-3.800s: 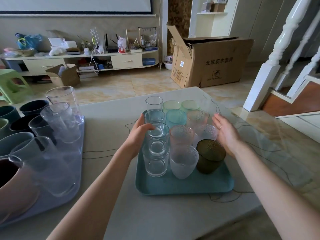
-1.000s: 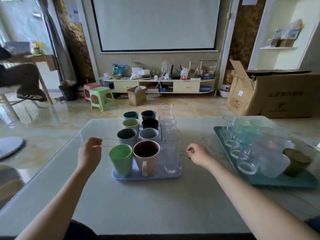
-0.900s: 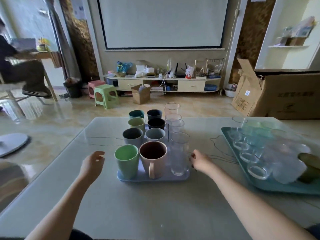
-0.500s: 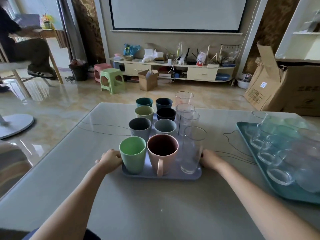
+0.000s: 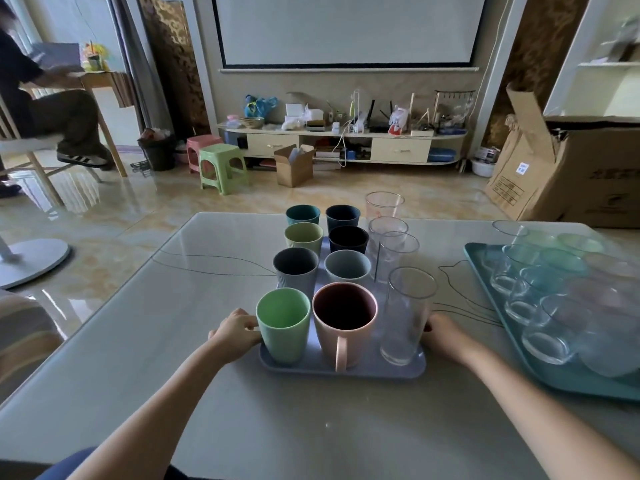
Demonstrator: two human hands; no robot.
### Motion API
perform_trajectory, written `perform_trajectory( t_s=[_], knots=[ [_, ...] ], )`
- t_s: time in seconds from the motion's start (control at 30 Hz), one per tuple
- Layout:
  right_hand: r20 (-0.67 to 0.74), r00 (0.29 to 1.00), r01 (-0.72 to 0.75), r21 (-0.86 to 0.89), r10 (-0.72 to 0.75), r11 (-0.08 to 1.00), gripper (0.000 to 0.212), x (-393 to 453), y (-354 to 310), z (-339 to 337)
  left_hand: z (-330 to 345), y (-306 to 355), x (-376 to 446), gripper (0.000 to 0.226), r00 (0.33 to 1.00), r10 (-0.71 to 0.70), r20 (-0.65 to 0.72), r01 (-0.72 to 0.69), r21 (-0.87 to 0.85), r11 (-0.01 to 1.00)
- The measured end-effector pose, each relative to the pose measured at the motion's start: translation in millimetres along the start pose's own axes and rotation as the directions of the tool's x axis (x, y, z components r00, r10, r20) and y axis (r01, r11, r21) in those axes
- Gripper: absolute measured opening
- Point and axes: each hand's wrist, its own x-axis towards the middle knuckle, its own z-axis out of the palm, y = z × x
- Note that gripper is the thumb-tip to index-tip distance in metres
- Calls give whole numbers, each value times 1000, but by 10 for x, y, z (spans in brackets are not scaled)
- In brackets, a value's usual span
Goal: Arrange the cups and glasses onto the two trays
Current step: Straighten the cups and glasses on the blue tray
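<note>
A blue-grey tray (image 5: 363,369) sits in the middle of the table, carrying several coloured cups and a row of tall clear glasses. The green cup (image 5: 283,327) and pink mug (image 5: 344,323) stand at its near end, beside a tall glass (image 5: 407,315). My left hand (image 5: 235,332) grips the tray's left edge and my right hand (image 5: 445,336) grips its right edge. A teal tray (image 5: 512,327) at the right holds several short clear and tinted glasses (image 5: 547,327).
The grey table (image 5: 207,341) has a glass top with thin dark lines drawn under it. Beyond the table is a shiny floor with a green stool (image 5: 221,168), a big cardboard box (image 5: 571,168) and a person seated at far left (image 5: 45,109).
Both hands moved inward from the bare tabletop and closed on the two sides of the blue-grey tray. The view has shifted so this tray now lies centred, with the teal tray off to the right.
</note>
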Motion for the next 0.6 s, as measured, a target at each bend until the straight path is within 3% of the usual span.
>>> perform_trajectory(
  t_s=[0.4, 0.47, 0.53, 0.6],
  knots=[
    [22, 999, -24, -23, 24, 999, 24, -215, 210, -201, 89, 46, 135, 31, 992, 96, 76, -98, 31, 995],
    [-77, 994, -67, 71, 72, 995, 35, -197, 187, -268, 3, 102, 272, 36, 998, 26, -58, -29, -63, 998],
    [-270, 959, -27, 223, 88, 975, 35, -51, 197, -295, -68, 145, 451, 43, 982, -37, -184, -7, -237, 972],
    [-414, 903, 51, 376, 118, 925, 40, 184, 182, -361, -120, 255, 649, 55, 977, -57, -206, -38, -432, 901]
  ],
)
